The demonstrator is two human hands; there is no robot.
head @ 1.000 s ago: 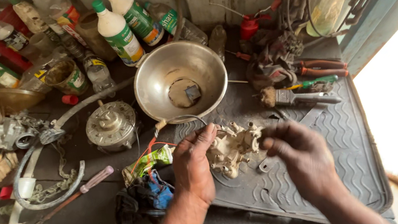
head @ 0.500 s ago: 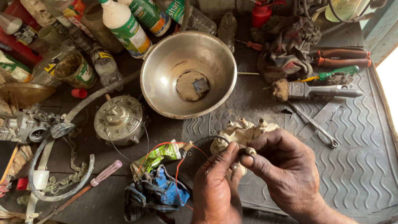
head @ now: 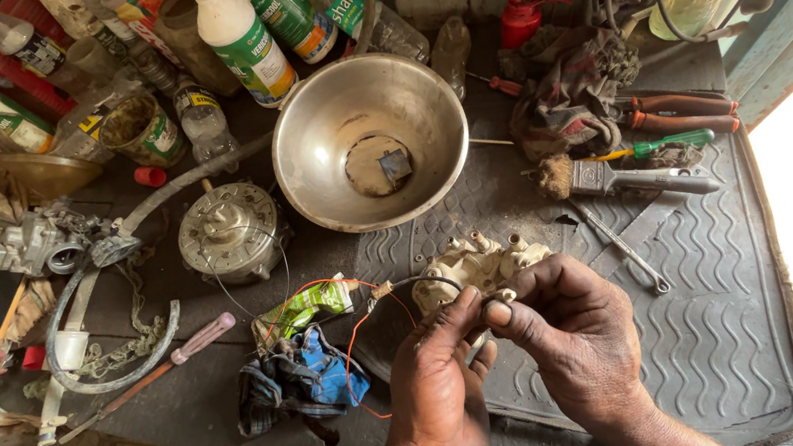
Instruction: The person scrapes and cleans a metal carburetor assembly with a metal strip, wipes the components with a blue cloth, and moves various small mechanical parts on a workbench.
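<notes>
Both hands pinch a pale, grimy metal part (head: 483, 268) above the ribbed rubber mat (head: 723, 334): the left hand (head: 442, 384) grips its near edge from below, the right hand (head: 571, 328) clamps it with thumb and fingers. Just beyond stands 1 steel bowl (head: 368, 141). A blue rag (head: 301, 386) and thin wires (head: 356, 344) lie just left; pliers (head: 680, 107) and a spanner (head: 621, 246) lie right.
</notes>
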